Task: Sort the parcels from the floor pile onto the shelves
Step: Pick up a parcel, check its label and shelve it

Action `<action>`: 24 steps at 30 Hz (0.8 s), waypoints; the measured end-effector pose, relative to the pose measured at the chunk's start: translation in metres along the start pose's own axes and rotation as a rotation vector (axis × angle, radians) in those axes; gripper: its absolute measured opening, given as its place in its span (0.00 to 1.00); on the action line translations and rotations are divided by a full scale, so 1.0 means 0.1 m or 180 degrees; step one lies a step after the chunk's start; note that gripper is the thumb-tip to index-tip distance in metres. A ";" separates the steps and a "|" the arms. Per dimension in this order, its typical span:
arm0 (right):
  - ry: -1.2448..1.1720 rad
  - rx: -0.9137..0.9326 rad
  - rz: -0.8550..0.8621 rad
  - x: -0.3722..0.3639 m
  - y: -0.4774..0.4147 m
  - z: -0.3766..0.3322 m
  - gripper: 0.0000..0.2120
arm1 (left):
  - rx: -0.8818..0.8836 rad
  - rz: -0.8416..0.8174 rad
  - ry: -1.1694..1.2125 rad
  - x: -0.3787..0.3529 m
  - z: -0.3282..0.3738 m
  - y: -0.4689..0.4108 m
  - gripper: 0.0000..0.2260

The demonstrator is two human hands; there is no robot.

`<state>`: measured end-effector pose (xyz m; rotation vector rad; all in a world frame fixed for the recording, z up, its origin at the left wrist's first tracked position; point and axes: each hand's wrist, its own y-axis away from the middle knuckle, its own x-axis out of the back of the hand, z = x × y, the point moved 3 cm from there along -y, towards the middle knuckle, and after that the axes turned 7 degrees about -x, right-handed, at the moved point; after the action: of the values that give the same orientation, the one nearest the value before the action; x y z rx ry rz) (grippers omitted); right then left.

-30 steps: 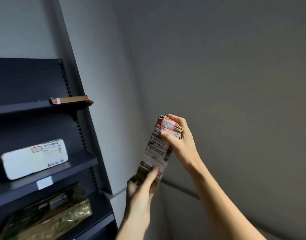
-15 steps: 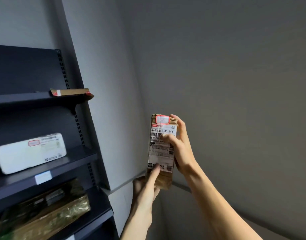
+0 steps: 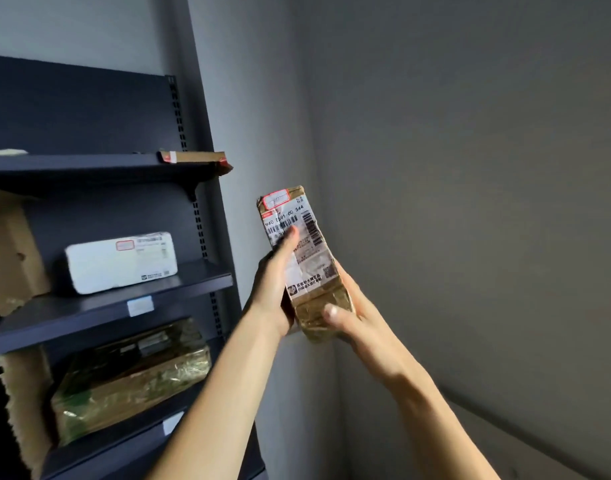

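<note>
By the dark shelves [image 3: 193, 281], left grip [image 3: 271, 289] and right grip [image 3: 351, 318] clasp 1 parcel [image 3: 309, 252]

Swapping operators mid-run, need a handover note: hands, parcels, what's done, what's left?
Left hand: grips the brown taped parcel by its side, thumb on the shipping label.
Right hand: grips the parcel's lower end.
The parcel is held upright in the air, to the right of the shelf unit, label towards the camera.
Done: flat cardboard parcel on the upper shelf, white parcel on the middle one, plastic-wrapped parcel below.
Left: shelve the held parcel. The floor pile is out of view.
</note>
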<state>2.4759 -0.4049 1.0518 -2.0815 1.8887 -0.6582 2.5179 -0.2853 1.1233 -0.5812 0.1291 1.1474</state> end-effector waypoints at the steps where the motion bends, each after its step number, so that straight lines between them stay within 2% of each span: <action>1: 0.0117 0.0062 0.0087 -0.06 0.10 0.02 0.42 | 0.0124 -0.0014 0.0030 0.03 -0.01 0.03 0.25; 5: 0.0477 0.0226 0.0394 -0.17 0.36 0.11 0.44 | 0.0601 -0.0061 0.0001 0.19 -0.25 0.25 0.26; 8: 0.0424 0.0142 0.0150 -0.19 0.59 0.24 0.42 | 0.0886 0.0029 0.0141 0.36 -0.53 0.45 0.25; 11: 0.0470 0.0119 0.0033 -0.25 0.83 0.39 0.39 | 0.1072 0.0057 0.0265 0.47 -0.77 0.65 0.27; 16: 0.0740 0.0136 0.0799 -0.23 1.05 0.46 0.29 | 0.1255 0.0186 0.0494 0.49 -0.98 0.88 0.32; 19: 0.0977 0.0171 0.1232 -0.23 1.09 0.47 0.23 | 0.1401 0.0156 0.0632 0.47 -1.04 0.91 0.29; 21: 0.0925 0.0155 0.1149 -0.22 1.10 0.49 0.23 | 0.1421 0.0152 0.0646 0.47 -1.04 0.92 0.29; 24: 0.0591 -0.0062 0.0441 -0.21 1.15 0.51 0.27 | 0.1401 0.0192 0.0611 0.56 -1.07 0.95 0.32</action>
<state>2.3995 -0.4048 0.9497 -1.9374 2.1241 -0.8276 2.4780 -0.2659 0.9764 -0.2946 0.5528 1.0760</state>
